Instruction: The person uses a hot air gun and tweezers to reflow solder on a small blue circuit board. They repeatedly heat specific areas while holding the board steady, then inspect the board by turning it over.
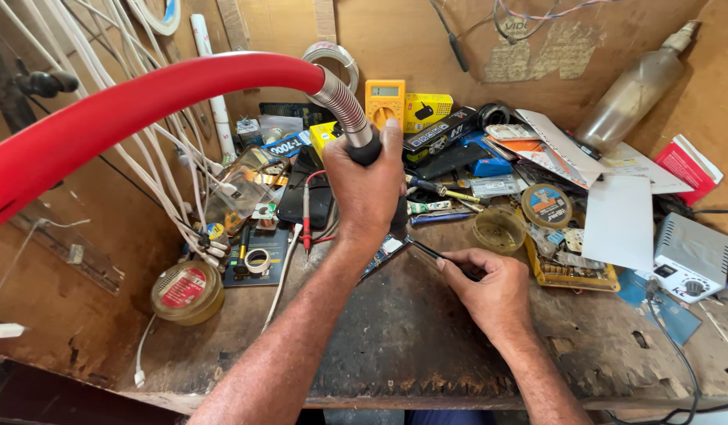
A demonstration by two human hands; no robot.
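Both hands busy over the small circuit board point(385, 253).
Your left hand point(366, 193) grips the hot-air handle point(364, 149) above it; your right hand point(490, 291) pinches tweezers point(431, 252) beside it.

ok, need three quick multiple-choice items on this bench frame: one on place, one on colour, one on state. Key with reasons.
1. Where is the round tin with the red label?
A. Left of both hands
B. Under the bottle
C. On the white box with the dial

2. What colour is the hose?
A. Blue
B. Red
C. Green

3. What is the left hand doing?
A. Lying flat and empty
B. Gripping the black handle upright
C. Holding the yellow meter

Key:
1 A: the round tin sits near the bench's left edge.
2 B: the hose is plainly red.
3 B: the left hand wraps the black handle, while the right hand holds a thin tool.
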